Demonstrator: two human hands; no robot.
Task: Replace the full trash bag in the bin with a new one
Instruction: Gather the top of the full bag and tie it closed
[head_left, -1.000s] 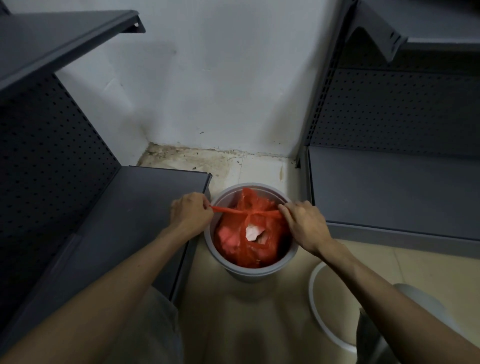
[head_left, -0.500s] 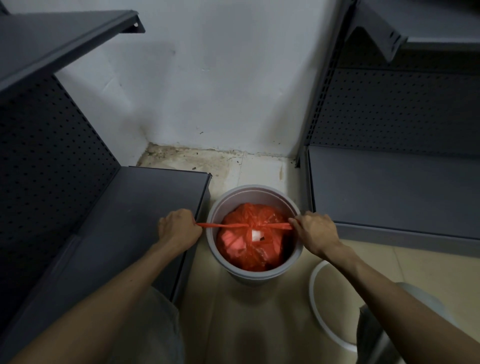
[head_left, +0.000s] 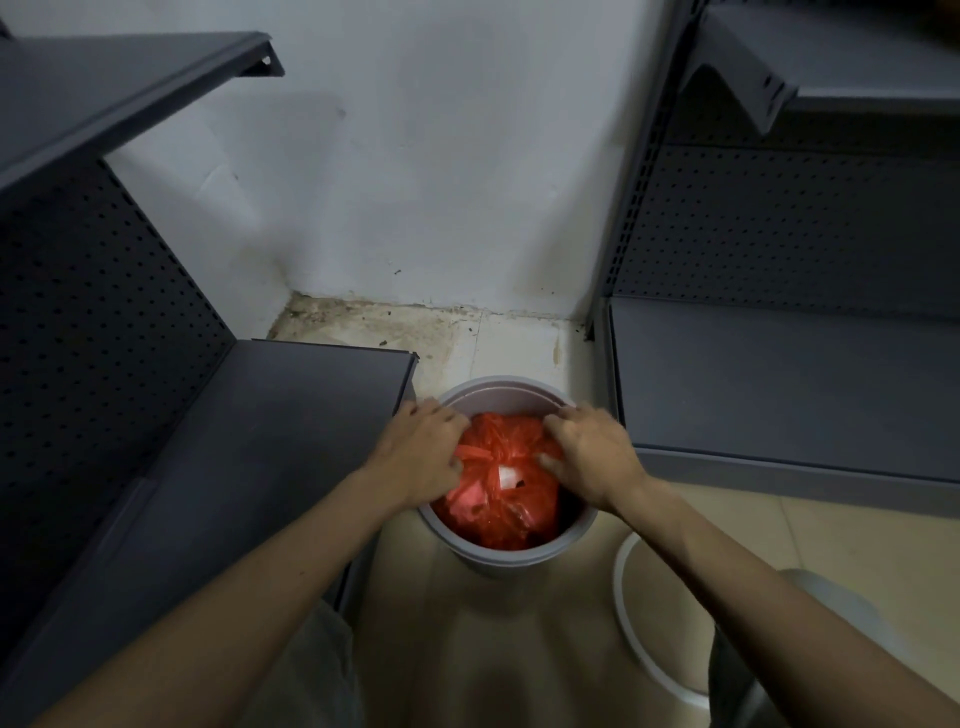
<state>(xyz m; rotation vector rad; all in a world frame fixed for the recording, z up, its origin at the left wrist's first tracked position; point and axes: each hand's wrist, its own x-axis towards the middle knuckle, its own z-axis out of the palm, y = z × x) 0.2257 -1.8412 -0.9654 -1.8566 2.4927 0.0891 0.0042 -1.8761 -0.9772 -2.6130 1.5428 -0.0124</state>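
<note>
Tiled corner: hands (head_left: 506, 460) now together atop bag (head_left: 498, 512)

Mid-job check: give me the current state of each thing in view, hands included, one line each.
red trash bag: full, top gathered, inside the bin.
bin: upright on the floor, no lid on.
white ring: lying on the floor beside the bin.
left hand: on the bag's top, fingers curled at a red strip.
right hand: on the bag's top, fingers curled into the plastic.
</note>
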